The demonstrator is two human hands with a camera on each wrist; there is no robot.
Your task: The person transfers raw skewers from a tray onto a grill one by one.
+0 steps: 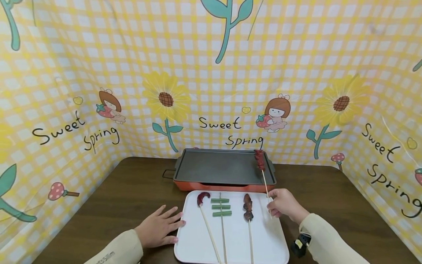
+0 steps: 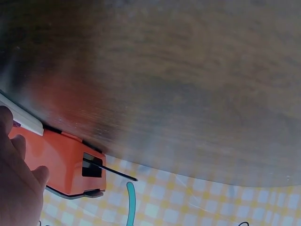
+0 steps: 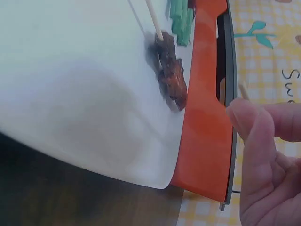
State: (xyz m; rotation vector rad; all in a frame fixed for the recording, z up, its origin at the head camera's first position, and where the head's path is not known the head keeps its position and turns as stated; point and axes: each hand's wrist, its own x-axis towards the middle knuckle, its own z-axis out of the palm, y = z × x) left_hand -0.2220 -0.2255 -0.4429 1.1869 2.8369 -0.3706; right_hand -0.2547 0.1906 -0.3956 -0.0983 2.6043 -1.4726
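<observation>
My right hand (image 1: 285, 206) pinches the bare stick of a red meat skewer (image 1: 259, 160) between thumb and fingers; its meat end overlaps the right side of the grill plate (image 1: 217, 167) in the head view. In the right wrist view only the stick's end pokes out past the thumb. My left hand (image 1: 160, 226) lies with fingers spread, fingertips at the left rim of the white tray (image 1: 270, 238). On that tray lie a curled dark-red skewer (image 1: 199, 199), a skewer of green pieces (image 1: 221, 207) and a browned meat skewer (image 1: 248, 207).
The orange grill body (image 1: 194, 186) stands right behind the tray, with a wire handle (image 1: 167, 173) sticking out at its left. Dark wooden table (image 1: 99, 216) surrounds both. A yellow checked cloth (image 1: 211, 91) hangs behind and at the sides.
</observation>
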